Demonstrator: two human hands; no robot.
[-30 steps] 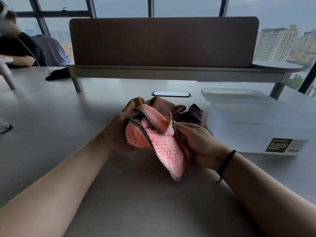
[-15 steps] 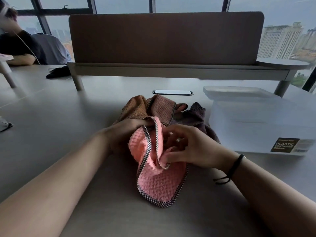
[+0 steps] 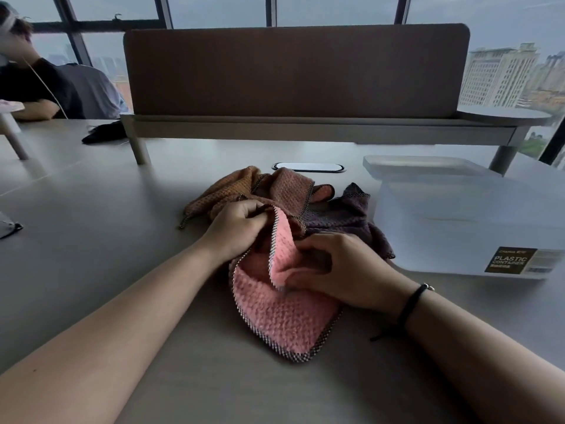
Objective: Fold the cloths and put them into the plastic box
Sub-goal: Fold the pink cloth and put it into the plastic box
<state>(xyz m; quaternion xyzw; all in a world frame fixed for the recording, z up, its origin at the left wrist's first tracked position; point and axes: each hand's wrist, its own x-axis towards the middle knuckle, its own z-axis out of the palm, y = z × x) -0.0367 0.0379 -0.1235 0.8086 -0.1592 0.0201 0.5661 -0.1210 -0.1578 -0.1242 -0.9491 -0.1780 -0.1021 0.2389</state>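
Fingers: my left hand point(image 3: 235, 228) and right hand point(image 3: 333, 267) pinch the pink cloth point(image 3: 284, 316) edges.
Done: nothing folded.
Left: heap point(image 3: 275, 191); plastic box point(image 3: 470, 228), table's right edge, looks empty.

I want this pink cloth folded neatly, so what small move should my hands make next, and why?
Probably draw both hands apart to spread the pink cloth flat on the table. The left hand and right hand each grip its checkered edge, but it lies bunched and unfolded, so no clean crease seems possible yet.
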